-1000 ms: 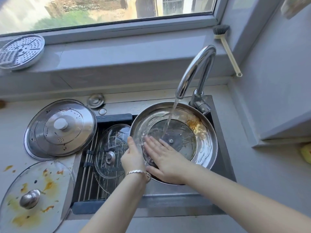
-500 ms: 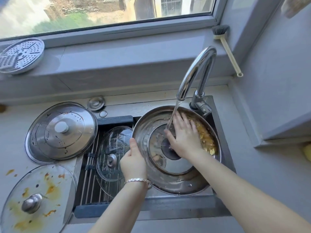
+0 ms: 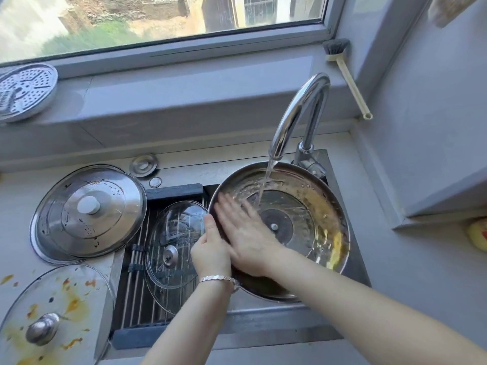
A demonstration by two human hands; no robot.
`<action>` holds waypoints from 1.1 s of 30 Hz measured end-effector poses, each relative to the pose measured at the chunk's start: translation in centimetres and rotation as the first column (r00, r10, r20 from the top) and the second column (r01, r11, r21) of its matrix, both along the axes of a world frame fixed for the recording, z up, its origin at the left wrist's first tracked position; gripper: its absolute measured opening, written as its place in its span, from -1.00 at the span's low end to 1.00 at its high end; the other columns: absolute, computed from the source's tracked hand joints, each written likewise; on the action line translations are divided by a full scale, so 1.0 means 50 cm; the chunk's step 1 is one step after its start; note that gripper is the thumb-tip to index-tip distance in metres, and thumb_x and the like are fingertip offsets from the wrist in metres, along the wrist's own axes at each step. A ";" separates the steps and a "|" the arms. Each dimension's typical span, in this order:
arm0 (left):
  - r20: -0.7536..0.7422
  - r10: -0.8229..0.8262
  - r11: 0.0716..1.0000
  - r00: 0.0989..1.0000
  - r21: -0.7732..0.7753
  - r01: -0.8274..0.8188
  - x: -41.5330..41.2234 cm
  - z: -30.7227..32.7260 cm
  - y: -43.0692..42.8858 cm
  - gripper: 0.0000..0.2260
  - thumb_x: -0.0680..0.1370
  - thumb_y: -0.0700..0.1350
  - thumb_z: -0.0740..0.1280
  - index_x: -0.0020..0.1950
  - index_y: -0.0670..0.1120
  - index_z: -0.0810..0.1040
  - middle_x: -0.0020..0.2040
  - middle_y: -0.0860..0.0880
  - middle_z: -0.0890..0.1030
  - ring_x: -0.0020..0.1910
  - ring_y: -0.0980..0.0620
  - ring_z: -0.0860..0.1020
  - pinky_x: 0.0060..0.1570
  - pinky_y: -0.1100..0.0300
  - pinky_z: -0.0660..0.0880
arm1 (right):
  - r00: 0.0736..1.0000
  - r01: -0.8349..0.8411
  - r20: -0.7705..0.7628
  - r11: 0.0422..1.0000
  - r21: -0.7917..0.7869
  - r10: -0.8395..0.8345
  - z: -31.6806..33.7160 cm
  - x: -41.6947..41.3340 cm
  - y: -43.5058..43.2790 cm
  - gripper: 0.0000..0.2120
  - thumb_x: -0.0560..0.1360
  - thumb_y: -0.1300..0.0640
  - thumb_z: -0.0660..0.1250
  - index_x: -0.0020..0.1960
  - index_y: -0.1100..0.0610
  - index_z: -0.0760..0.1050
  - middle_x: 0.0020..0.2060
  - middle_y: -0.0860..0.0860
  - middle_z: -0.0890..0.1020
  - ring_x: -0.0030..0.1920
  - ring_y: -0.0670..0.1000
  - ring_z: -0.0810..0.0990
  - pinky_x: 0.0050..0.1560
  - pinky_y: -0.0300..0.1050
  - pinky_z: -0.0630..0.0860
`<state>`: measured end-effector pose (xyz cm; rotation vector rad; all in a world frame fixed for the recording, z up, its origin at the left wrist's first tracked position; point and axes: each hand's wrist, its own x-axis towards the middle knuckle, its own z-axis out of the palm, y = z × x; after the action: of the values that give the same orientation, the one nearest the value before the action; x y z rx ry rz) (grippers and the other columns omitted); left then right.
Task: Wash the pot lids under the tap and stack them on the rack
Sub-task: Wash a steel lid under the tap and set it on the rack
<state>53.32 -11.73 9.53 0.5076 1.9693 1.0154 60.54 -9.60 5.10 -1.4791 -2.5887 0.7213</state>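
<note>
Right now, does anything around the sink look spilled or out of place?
Yes: orange sauce spots are splattered on the counter at far left, beside the sauce-streaked glass lid. The large lid under the tap has yellow residue along its right rim.

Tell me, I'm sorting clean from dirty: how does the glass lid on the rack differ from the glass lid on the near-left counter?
The rack lid shows no stains; the counter lid carries orange smears. The rack lid rests on bars over the sink; the counter lid lies on the counter. Both are clear glass with a metal knob.
</note>
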 end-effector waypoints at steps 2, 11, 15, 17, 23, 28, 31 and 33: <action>0.055 0.036 0.999 0.998 0.028 -0.038 -0.008 0.009 0.015 -0.59 0.58 0.13 0.13 -0.39 -0.05 0.42 -0.38 0.05 0.47 -0.37 0.17 0.43 -0.36 0.36 0.32 | 0.982 -0.186 -0.027 0.982 0.011 0.187 -0.001 -0.006 -0.019 -0.35 0.48 -0.14 -0.36 0.50 0.09 -0.31 0.45 -0.07 -0.30 0.40 -0.17 -0.40 0.45 -0.08 -0.40; -0.049 0.038 0.999 0.998 -0.022 -0.039 -0.031 0.011 0.011 -0.51 0.54 0.24 0.09 -0.37 -0.13 0.26 -0.42 -0.07 0.28 -0.45 0.01 0.26 -0.43 0.17 0.20 | 0.985 -0.091 0.136 0.992 -0.088 0.102 0.005 0.118 -0.015 -0.34 0.46 -0.31 -0.30 0.45 -0.04 -0.37 0.41 -0.11 -0.39 0.44 -0.11 -0.39 0.45 -0.11 -0.37; -0.077 0.008 0.997 0.997 -0.079 -0.014 -0.006 0.019 -0.007 -0.54 0.57 0.20 0.06 -0.39 -0.09 0.22 -0.42 -0.03 0.22 -0.45 0.10 0.20 -0.49 0.34 0.21 | 0.935 0.307 0.202 0.950 -0.052 -0.291 -0.017 0.133 0.028 -0.29 0.50 -0.31 -0.28 0.48 0.04 -0.39 0.43 -0.04 -0.41 0.42 -0.11 -0.42 0.47 0.01 -0.31; -0.056 0.020 0.997 0.998 -0.078 -0.025 0.001 0.021 -0.006 -0.53 0.57 0.20 0.08 -0.41 -0.09 0.19 -0.42 -0.01 0.20 -0.45 0.12 0.19 -0.48 0.32 0.21 | 0.957 0.244 0.165 0.970 -0.014 -0.239 -0.019 0.105 0.021 -0.28 0.44 -0.32 -0.34 0.45 0.06 -0.42 0.41 0.00 -0.43 0.43 -0.04 -0.44 0.42 -0.01 -0.42; -0.086 -0.009 1.000 0.996 -0.017 0.008 -0.023 0.009 0.002 -0.50 0.54 0.22 0.12 -0.44 -0.10 0.18 -0.53 -0.01 0.24 -0.53 0.06 0.21 -0.52 0.22 0.18 | 0.994 0.032 0.102 0.997 0.064 -0.038 -0.009 0.082 0.036 -0.48 0.54 -0.23 -0.27 0.38 -0.09 -0.41 0.39 -0.13 -0.37 0.45 -0.08 -0.38 0.47 -0.03 -0.35; -0.158 -0.021 0.994 0.987 0.099 0.037 -0.040 0.010 0.003 -0.48 0.54 0.18 0.17 -0.49 -0.08 0.11 -0.62 0.07 0.15 -0.62 0.14 0.15 -0.60 0.32 0.12 | 0.949 0.312 0.029 0.948 0.060 -0.314 -0.030 0.119 0.048 -0.38 0.57 -0.21 -0.16 0.51 0.01 -0.28 0.52 -0.04 -0.20 0.51 -0.07 -0.24 0.46 -0.11 -0.31; -0.239 -0.029 0.975 0.971 0.208 0.080 -0.052 0.017 0.010 -0.47 0.55 0.13 0.19 -0.50 -0.08 0.09 -0.70 0.07 0.14 -0.66 0.12 0.16 -0.64 0.38 0.06 | 0.907 0.422 0.007 0.907 -0.018 -0.422 -0.044 0.145 0.020 -0.37 0.60 -0.13 -0.01 0.54 0.12 -0.16 0.53 0.02 -0.17 0.52 -0.04 -0.21 0.45 -0.14 -0.24; -0.301 -0.082 0.948 0.950 0.270 0.167 -0.050 0.025 0.012 -0.48 0.56 0.08 0.20 -0.52 -0.09 0.12 -0.70 0.08 0.21 -0.65 0.14 0.21 -0.61 0.38 0.13 | 0.907 0.421 0.009 0.904 -0.077 -0.421 -0.054 0.147 -0.006 -0.36 0.60 -0.12 0.02 0.54 0.14 -0.13 0.53 0.04 -0.15 0.52 -0.02 -0.17 0.45 -0.17 -0.20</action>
<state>50.83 -11.13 10.79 0.9821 2.0119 1.2140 67.90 -9.91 2.40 -1.9614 -2.1330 0.7683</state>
